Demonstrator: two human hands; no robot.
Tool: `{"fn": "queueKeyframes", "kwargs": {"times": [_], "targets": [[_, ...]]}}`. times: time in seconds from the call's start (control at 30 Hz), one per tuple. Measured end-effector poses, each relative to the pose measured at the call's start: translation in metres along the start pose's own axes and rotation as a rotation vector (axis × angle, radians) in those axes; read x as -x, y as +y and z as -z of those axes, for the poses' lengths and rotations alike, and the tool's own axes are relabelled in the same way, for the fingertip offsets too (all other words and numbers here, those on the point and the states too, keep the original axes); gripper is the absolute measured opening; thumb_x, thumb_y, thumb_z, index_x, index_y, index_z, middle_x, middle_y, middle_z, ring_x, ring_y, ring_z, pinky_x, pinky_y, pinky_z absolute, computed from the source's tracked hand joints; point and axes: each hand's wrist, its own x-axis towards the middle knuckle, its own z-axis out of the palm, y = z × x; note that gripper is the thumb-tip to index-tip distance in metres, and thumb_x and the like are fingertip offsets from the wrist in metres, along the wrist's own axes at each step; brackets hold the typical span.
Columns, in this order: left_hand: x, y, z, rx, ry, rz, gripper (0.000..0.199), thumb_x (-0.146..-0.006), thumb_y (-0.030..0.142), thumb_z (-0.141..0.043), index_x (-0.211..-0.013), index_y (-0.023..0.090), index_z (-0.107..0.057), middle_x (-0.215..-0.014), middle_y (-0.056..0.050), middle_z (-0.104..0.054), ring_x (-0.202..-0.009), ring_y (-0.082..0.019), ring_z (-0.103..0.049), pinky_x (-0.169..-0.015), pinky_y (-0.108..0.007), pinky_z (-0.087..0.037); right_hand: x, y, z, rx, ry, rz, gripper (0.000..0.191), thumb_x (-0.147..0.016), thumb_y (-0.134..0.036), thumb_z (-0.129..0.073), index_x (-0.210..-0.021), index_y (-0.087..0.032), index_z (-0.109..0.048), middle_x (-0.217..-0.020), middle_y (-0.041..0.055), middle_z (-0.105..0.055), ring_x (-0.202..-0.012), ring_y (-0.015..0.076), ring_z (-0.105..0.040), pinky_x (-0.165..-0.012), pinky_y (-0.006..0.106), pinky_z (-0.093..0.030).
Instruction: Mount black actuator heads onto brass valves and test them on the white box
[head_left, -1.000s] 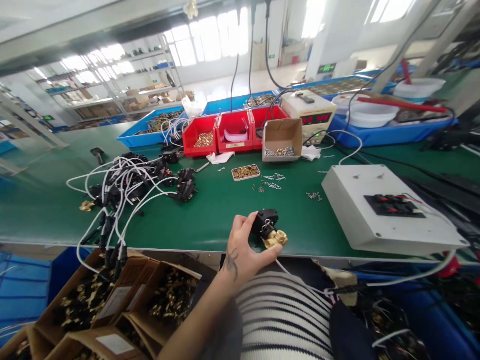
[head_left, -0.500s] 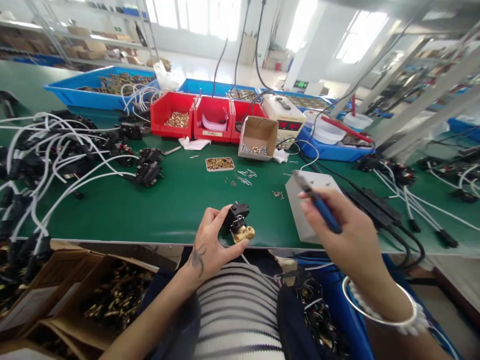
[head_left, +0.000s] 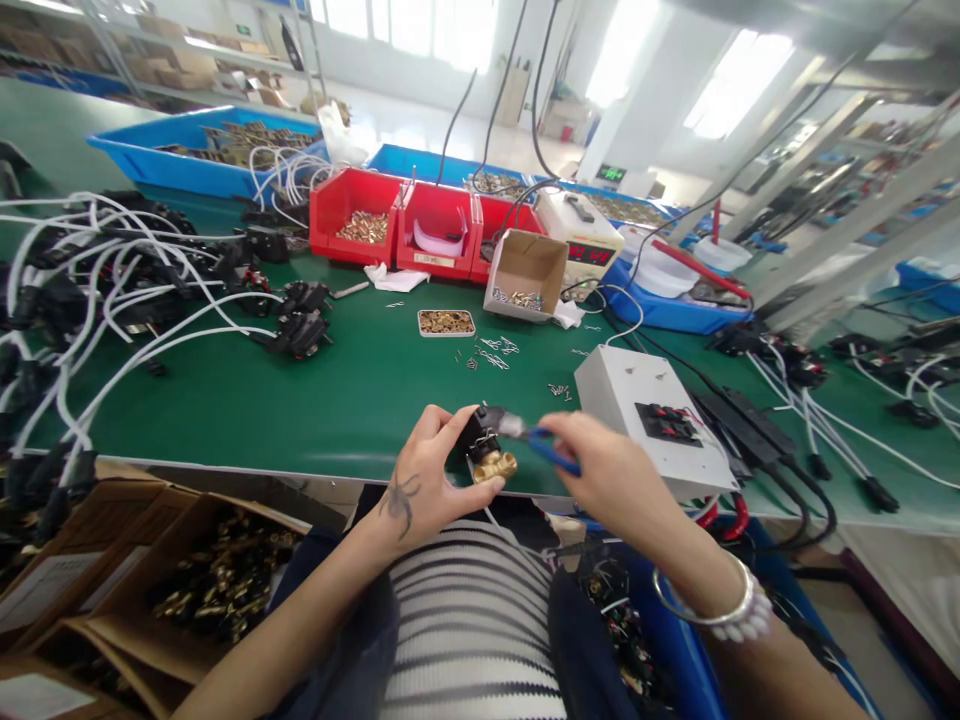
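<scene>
My left hand [head_left: 431, 475] grips a black valve assembly with a brass fitting [head_left: 493, 467] at the table's front edge, thumb under the brass and fingers around the black body. A thin metal clip shows on the assembly. My right hand [head_left: 611, 470] is closed around blue-handled pliers [head_left: 553, 450]. Their blurred jaws point left, close beside the black body; whether they touch it I cannot tell. Loose metal clips [head_left: 495, 354] and small screws [head_left: 559, 391] lie on the green table [head_left: 367, 400] beyond my hands.
A grey switch box [head_left: 637, 400] stands right of my right hand. Farther back are a small tray of brass parts [head_left: 446, 322], an open carton [head_left: 529, 260] and red bins [head_left: 352, 215]. White-cabled black parts [head_left: 300, 325] crowd the left. Cartons and a blue bin sit below.
My right hand has moved left and down with the pliers, bringing their jaws beside the assembly. The grey box is now more exposed. My left hand keeps its hold, and the view has shifted slightly.
</scene>
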Motion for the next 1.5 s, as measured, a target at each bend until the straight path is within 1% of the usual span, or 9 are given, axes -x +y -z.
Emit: {"fn": "queueKeyframes", "kwargs": {"times": [0.07,0.2,0.4,0.7,1.03,1.27,1.33,1.43,1.5], "targets": [[0.0,0.0,0.0,-0.004,-0.006,0.002,0.065,-0.076,0.037,-0.075,-0.136,0.021,-0.056,-0.101,-0.003,-0.051,-0.093,-0.02,-0.059,-0.088,-0.035,-0.055,0.0,0.003,0.0,0.011,-0.197,0.02,0.017,-0.084,-0.02,-0.055,-0.1,-0.022,-0.062,-0.073,0.0009,-0.061,-0.059,0.0153,-0.056,-0.055,0.026,-0.041],[-0.002,0.0,-0.002,-0.009,-0.002,-0.011,0.068,-0.075,0.037,-0.074,-0.138,0.021,-0.054,-0.105,-0.004,-0.053,-0.097,-0.021,-0.06,-0.09,-0.036,-0.055,-0.006,0.001,0.003,-0.146,-0.029,-0.109,0.014,-0.092,-0.031,-0.056,-0.102,-0.021,-0.058,-0.082,0.0012,-0.063,-0.069,0.0151,-0.06,-0.067,0.026,-0.048],[-0.002,0.003,-0.004,-0.007,0.017,-0.039,0.059,-0.074,0.032,-0.075,-0.128,0.022,-0.052,-0.11,-0.005,-0.058,-0.102,-0.023,-0.062,-0.091,-0.039,-0.055,-0.016,-0.017,-0.022,-0.373,-0.357,-0.095,0.017,-0.09,-0.029,-0.06,-0.103,-0.02,-0.062,-0.097,0.0039,-0.069,-0.087,0.0173,-0.064,-0.082,0.03,-0.053],[-0.003,0.003,0.001,0.014,0.009,-0.081,0.04,-0.075,0.031,-0.076,-0.108,0.02,-0.056,-0.103,-0.004,-0.059,-0.098,-0.023,-0.061,-0.085,-0.037,-0.053,-0.014,-0.014,-0.037,-0.427,-0.345,0.09,0.03,-0.08,-0.007,-0.054,-0.105,-0.019,-0.064,-0.1,0.0046,-0.066,-0.089,0.0162,-0.062,-0.08,0.028,-0.051],[-0.006,0.006,0.005,0.044,-0.03,-0.064,0.042,-0.07,0.027,-0.079,-0.106,0.024,-0.057,-0.101,-0.001,-0.057,-0.094,-0.021,-0.061,-0.082,-0.035,-0.052,-0.016,-0.012,-0.038,-0.492,-0.388,0.192,0.019,-0.087,-0.011,-0.055,-0.1,-0.021,-0.065,-0.097,0.0045,-0.066,-0.085,0.0142,-0.061,-0.077,0.027,-0.051],[-0.002,0.007,0.003,0.1,0.005,0.012,0.029,-0.078,0.026,-0.075,-0.101,0.023,-0.057,-0.108,-0.005,-0.06,-0.105,-0.023,-0.061,-0.096,-0.041,-0.051,-0.021,-0.01,0.006,-0.367,-0.405,-0.211,0.038,-0.082,-0.039,-0.07,-0.114,-0.021,-0.06,-0.102,0.0048,-0.067,-0.091,0.0195,-0.064,-0.081,0.032,-0.053],[-0.001,0.009,0.001,0.122,0.008,0.026,0.029,-0.078,0.025,-0.075,-0.103,0.023,-0.059,-0.113,-0.006,-0.061,-0.11,-0.024,-0.061,-0.1,-0.042,-0.05,-0.015,-0.012,0.017,-0.322,-0.289,-0.254,0.031,-0.086,-0.039,-0.065,-0.112,-0.022,-0.063,-0.092,0.0027,-0.064,-0.079,0.0168,-0.061,-0.072,0.029,-0.051],[0.001,0.01,-0.001,0.147,0.022,0.043,0.031,-0.079,0.024,-0.074,-0.107,0.023,-0.061,-0.118,-0.008,-0.061,-0.116,-0.024,-0.06,-0.104,-0.044,-0.049,-0.001,-0.011,0.014,-0.269,0.081,-0.267,0.02,-0.092,-0.036,-0.055,-0.106,-0.023,-0.06,-0.08,-0.0005,-0.055,-0.063,0.0129,-0.05,-0.06,0.026,-0.044],[0.003,0.01,-0.003,0.157,0.035,0.053,0.031,-0.078,0.024,-0.074,-0.107,0.022,-0.062,-0.119,-0.008,-0.06,-0.117,-0.025,-0.059,-0.104,-0.045,-0.048,0.007,-0.007,0.007,-0.178,0.029,-0.217,0.016,-0.088,-0.029,-0.056,-0.101,-0.022,-0.06,-0.078,-0.0001,-0.056,-0.062,0.0138,-0.05,-0.06,0.027,-0.043]]}}
